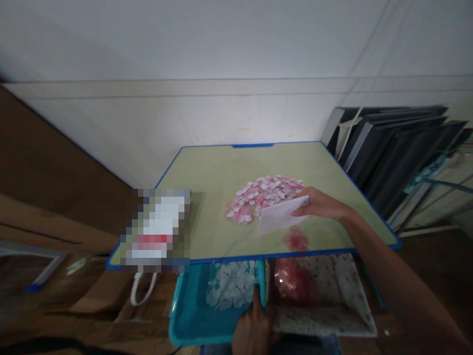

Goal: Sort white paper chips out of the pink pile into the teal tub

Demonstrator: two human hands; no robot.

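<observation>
My right hand (320, 203), its fingers closed, pinches a thin flat white card (279, 215) tilted over the table. Just behind the card lies a heap of small white paper pieces and pink bits (268, 192). A small red-pink clump (296, 239) rests near the table's front edge. Down below, my left hand (253, 328) grips the right rim of a teal plastic tray (201, 333), one finger reaching inside. Many loose white paper pieces (232, 286) lie in that tray.
The pale green table (210, 167) has a blue edge. A box (157, 227), blurred out, stands at its left. Under the front edge sits a speckled whitish tray (332, 291) with a shiny red bundle (291, 281). Dark panels (399, 143) lean at right.
</observation>
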